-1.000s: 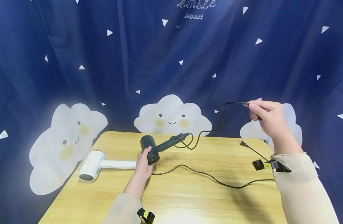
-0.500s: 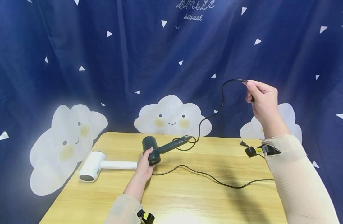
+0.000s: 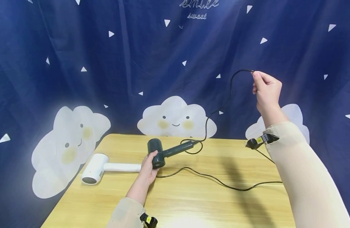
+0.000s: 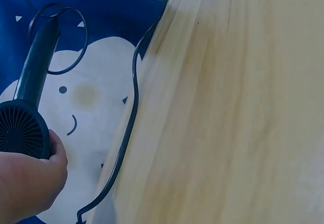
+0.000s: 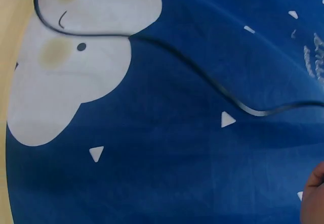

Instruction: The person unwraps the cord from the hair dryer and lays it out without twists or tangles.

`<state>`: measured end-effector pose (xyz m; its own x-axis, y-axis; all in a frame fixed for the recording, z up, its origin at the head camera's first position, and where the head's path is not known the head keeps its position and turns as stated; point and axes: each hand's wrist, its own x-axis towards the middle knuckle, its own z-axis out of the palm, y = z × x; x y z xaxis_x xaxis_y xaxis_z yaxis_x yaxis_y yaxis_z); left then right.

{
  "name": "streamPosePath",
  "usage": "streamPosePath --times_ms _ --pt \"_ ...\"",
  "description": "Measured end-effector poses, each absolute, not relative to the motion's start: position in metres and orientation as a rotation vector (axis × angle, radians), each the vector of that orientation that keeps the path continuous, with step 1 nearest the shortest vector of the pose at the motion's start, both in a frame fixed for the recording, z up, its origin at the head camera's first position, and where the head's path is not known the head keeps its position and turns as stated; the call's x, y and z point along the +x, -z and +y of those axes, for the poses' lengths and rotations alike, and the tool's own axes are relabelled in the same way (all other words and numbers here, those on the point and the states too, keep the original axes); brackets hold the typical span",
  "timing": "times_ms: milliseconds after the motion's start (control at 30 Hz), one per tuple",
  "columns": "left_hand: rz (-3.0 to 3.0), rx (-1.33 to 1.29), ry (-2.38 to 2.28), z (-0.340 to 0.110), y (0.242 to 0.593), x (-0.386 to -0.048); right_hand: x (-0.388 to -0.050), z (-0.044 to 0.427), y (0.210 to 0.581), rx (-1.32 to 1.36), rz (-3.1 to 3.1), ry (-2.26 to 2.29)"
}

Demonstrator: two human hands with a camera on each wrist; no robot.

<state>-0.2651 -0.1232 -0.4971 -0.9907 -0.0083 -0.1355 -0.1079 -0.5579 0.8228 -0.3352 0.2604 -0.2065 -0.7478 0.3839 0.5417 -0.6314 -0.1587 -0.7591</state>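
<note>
My left hand (image 3: 147, 167) grips the barrel of a dark green hair dryer (image 3: 179, 149), held above the table with its handle pointing right. In the left wrist view the hair dryer (image 4: 38, 64) shows its round grille beside my thumb. Its black cord (image 3: 231, 85) loops once at the handle's end, then rises to my right hand (image 3: 267, 93), which pinches it high up in front of the curtain. The right wrist view shows the slack cord (image 5: 202, 75), with only the edge of my hand (image 5: 311, 201). A white hair dryer (image 3: 95, 167) lies left, its handle end hidden behind my left hand.
Another dark cord (image 3: 215, 179) winds across the wooden table (image 3: 192, 199) toward the right edge. A two-pin plug (image 3: 247, 144) shows at the back right, partly behind the right wrist camera (image 3: 257, 141). A blue curtain (image 3: 135, 47) with clouds hangs behind the table.
My right hand has risen, drawing the cord up with it. The dark green hair dryer has shifted slightly right in my left hand. The white hair dryer has stayed put.
</note>
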Motion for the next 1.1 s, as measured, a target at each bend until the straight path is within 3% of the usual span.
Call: streamPosePath --times_ms 267,1100 --pt "1.418 -0.17 -2.713 -0.124 0.497 -0.265 -0.349 0.268 0.228 0.179 -1.513 -1.916" --pt "1.371 -0.23 -2.753 -0.13 0.499 -0.268 -0.347 0.283 0.313 0.028 -1.807 -1.881"
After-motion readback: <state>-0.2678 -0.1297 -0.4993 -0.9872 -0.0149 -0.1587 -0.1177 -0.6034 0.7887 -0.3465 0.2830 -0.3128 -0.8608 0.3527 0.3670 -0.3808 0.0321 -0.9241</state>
